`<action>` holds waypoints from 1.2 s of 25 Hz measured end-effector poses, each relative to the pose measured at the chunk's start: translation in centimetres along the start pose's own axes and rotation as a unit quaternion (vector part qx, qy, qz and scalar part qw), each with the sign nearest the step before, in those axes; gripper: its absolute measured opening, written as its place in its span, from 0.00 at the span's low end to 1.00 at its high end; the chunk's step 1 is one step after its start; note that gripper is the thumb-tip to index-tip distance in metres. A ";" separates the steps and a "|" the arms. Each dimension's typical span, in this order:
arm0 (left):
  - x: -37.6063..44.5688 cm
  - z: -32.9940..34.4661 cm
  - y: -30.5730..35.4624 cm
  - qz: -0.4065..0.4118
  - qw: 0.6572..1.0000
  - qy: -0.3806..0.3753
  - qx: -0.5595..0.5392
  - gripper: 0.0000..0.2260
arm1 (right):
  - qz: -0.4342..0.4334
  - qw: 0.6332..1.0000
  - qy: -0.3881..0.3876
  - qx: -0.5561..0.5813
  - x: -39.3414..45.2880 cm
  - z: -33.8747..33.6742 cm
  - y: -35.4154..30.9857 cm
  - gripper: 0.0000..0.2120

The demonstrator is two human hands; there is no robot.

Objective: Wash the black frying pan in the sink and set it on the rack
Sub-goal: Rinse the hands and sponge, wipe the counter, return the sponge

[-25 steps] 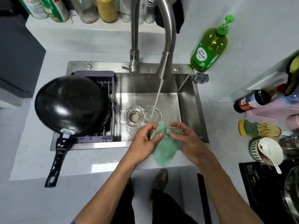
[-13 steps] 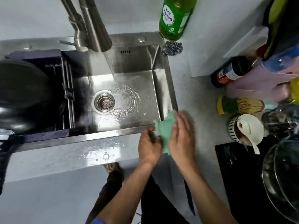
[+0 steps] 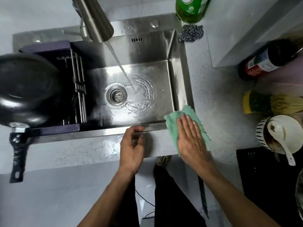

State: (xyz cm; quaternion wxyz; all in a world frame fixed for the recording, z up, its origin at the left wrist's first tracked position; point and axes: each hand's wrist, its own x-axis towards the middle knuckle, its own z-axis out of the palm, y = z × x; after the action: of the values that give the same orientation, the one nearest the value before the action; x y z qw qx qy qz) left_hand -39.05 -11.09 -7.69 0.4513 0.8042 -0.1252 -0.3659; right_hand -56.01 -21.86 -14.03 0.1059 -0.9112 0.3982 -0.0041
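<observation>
The black frying pan (image 3: 27,89) rests on the dark rack (image 3: 77,89) over the left half of the steel sink (image 3: 154,76), its handle (image 3: 18,154) sticking out over the front counter. My right hand (image 3: 191,138) lies flat, fingers apart, pressing a green cloth (image 3: 173,123) onto the counter at the sink's front right corner. My left hand (image 3: 132,146) hovers beside it at the sink's front rim, fingers loosely curled, holding nothing. Water runs from the faucet (image 3: 96,18) into the basin near the drain (image 3: 116,95).
A green soap bottle (image 3: 190,9) and a steel scourer (image 3: 191,34) sit behind the sink's right corner. To the right are a dark bottle (image 3: 268,59), a brush (image 3: 270,102), a striped bowl with a spoon (image 3: 282,135) and a black cooktop (image 3: 265,177).
Both hands carried the green cloth from under the running water to the sink's front right corner. The left hand let go; the right hand now presses it flat. The view shifted right.
</observation>
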 end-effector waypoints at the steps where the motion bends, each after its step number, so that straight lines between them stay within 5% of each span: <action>1: -0.1 -0.5 0.0 0.003 1.000 0.012 0.006 0.11 | -0.007 1.000 -0.006 0.009 0.3 0.9 -2.5 0.28; 4: -0.6 -2.9 -0.7 0.010 0.998 0.059 0.011 0.10 | -0.080 0.995 -0.040 0.039 1.0 2.5 -11.7 0.32; 7: -1.3 -6.5 -1.6 0.008 0.994 0.101 0.030 0.15 | -0.135 0.989 -0.063 0.012 1.0 2.8 -12.2 0.32; 13: 0.1 -13.5 -4.3 -0.018 0.988 0.153 0.012 0.14 | 0.053 0.997 -0.040 -0.029 -0.3 0.9 -3.2 0.31; 15: 0.2 -15.8 -4.6 -0.002 0.986 0.166 0.012 0.14 | 0.065 0.997 -0.033 -0.013 0.1 2.0 -9.4 0.31; 19: -0.2 -22.9 -6.3 0.026 0.980 0.198 0.022 0.18 | -0.064 0.996 -0.053 0.028 0.3 6.2 -28.0 0.31; 23: 1.1 -31.3 -9.3 0.035 0.939 0.248 0.236 0.11 | -0.109 0.991 -0.071 -0.019 0.8 6.7 -27.7 0.30; 25: 1.8 -34.3 -11.2 -0.009 0.910 0.235 0.343 0.18 | -0.072 0.995 -0.048 -0.055 0.0 6.2 -23.4 0.31; 27: 2.0 -36.3 -12.9 -0.062 0.917 0.215 0.331 0.21 | 0.033 0.997 -0.046 -0.045 -0.4 5.6 -21.6 0.31; 30: 1.9 -38.1 -14.9 -0.071 0.947 0.164 0.267 0.18 | 0.124 0.992 -0.020 -0.021 0.0 6.3 -28.8 0.31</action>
State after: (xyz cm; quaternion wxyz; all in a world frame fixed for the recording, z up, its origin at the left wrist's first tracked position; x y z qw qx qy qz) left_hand -12.89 20.42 -8.46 0.2075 0.9509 -0.0849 -0.2132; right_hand -34.52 -1.68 -14.51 0.0946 -0.8568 0.5057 0.0354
